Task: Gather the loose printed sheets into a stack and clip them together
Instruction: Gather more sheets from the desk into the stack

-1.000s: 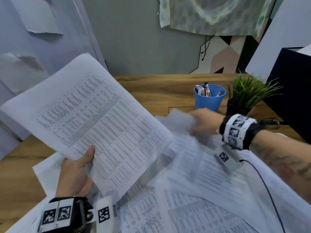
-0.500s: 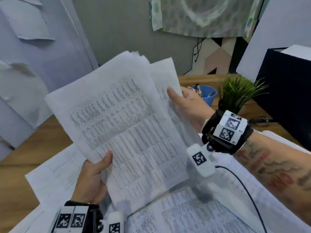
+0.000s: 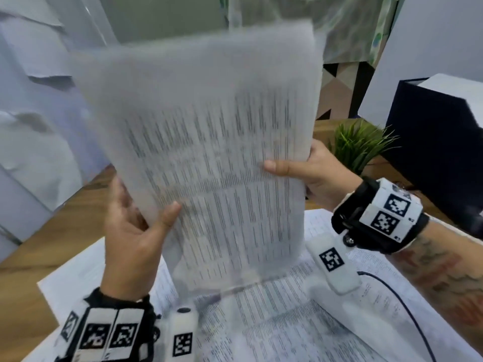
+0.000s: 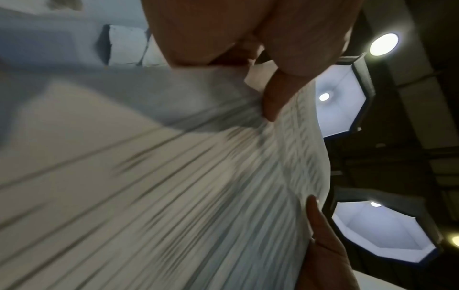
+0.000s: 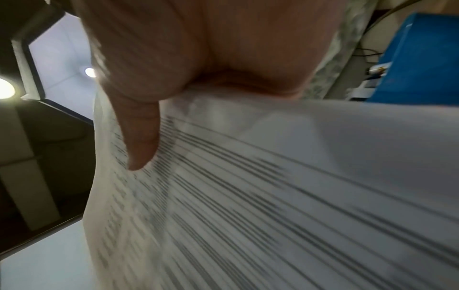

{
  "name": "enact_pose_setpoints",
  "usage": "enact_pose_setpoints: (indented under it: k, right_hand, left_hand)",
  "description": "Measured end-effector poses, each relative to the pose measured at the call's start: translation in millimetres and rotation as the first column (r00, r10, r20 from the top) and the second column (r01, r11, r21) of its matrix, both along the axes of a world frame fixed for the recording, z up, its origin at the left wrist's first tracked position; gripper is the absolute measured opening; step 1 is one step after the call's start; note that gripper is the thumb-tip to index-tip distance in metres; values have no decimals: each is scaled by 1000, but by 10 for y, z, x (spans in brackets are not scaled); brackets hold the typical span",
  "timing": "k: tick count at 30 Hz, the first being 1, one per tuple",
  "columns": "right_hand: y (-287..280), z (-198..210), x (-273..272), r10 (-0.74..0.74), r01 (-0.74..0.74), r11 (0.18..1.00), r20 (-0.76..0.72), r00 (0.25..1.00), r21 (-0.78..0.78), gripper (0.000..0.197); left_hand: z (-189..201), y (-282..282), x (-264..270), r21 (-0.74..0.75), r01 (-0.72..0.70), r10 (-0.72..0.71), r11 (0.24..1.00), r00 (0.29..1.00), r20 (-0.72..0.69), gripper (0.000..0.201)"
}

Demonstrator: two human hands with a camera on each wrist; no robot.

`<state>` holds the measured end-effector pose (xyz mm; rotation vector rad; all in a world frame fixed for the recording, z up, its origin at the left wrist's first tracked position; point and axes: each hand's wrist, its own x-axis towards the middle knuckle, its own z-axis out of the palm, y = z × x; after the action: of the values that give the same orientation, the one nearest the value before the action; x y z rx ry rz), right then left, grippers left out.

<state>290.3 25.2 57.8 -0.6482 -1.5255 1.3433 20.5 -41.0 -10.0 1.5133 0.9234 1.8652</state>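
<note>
A: Head view: a bundle of white printed paper sheets (image 3: pixel 209 158) stands nearly upright over the wooden counter (image 3: pixel 34 257), blurred. The left hand (image 3: pixel 130 236) pinches its left edge, thumb in front; the right hand (image 3: pixel 313 173) pinches the right edge the same way. More loose printed sheets (image 3: pixel 300 330) lie flat on the counter underneath.

B: How will it handle?

A: Light and floppy, I judge, and the sheets will likely slide on each other. Grip both long edges near the middle, as here, and tap the bottom edge square.

B: Left wrist view?

A: The left thumb (image 4: pixel 275 98) presses the printed face, and the page bows outward beyond it, so it is soft. The right hand's fingertip (image 4: pixel 314 208) touches the far edge.

B: Right wrist view?

A: The right thumb (image 5: pixel 141 141) lies across the text, the bundle clamped under it. I see no clip in any view.
</note>
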Motion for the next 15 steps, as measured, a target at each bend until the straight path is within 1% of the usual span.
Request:
enact_pose_setpoints:
  k: [1,3,4,6,7,8,9,11,12,13,15]
  right_hand:
    - [6,-74,26,12,-12,999,-1,1000,-38,40]
    - [14,-210,41,39,-41,994,-16,999,-104,45]
    - [8,-256,27,47,-49,992,-20,999,-118,49]
    - [-22,-313,-36,29,-33,992,-35,999,-125,53]
    - [-45,-317,-73,-2,-4,993,-50,999,-115,52]
    - [-65,-308,-102,-35,28,995,-71,997,-99,50]
    - [-87,-280,-124,-56,48,996,-93,994,-78,46]
    - [-109,-198,-133,-54,50,998,-129,990,-34,37]
    - [-103,-168,-121,-44,42,999,-136,990,-20,34]
    - [-98,-154,-101,-34,33,999,-131,991,-12,33]
    - [-77,-212,-62,-11,10,1000,-73,997,-7,35]
  left_hand:
    - [-43,-16,6,-53,21,-19,998,999,26,87]
    - [-143,-13,9,-138,75,-71,988,997,36,56]
    - [-189,-1,11,-176,102,-95,979,995,43,44]
    - [-254,10,38,-203,138,-128,969,990,63,37]
    - [-252,13,61,-196,130,-117,972,990,74,30]
    - [-216,2,90,-177,92,-80,980,994,74,21]
    - [-155,-18,116,-136,66,-58,988,996,66,19]
    - [-76,-32,80,-54,69,-68,996,998,17,41]
    - [-51,-30,47,-45,79,-79,996,997,8,47]
    - [-43,-19,9,-65,105,-104,992,994,13,44]
    - [-119,-9,-16,-154,161,-164,975,986,-8,30]
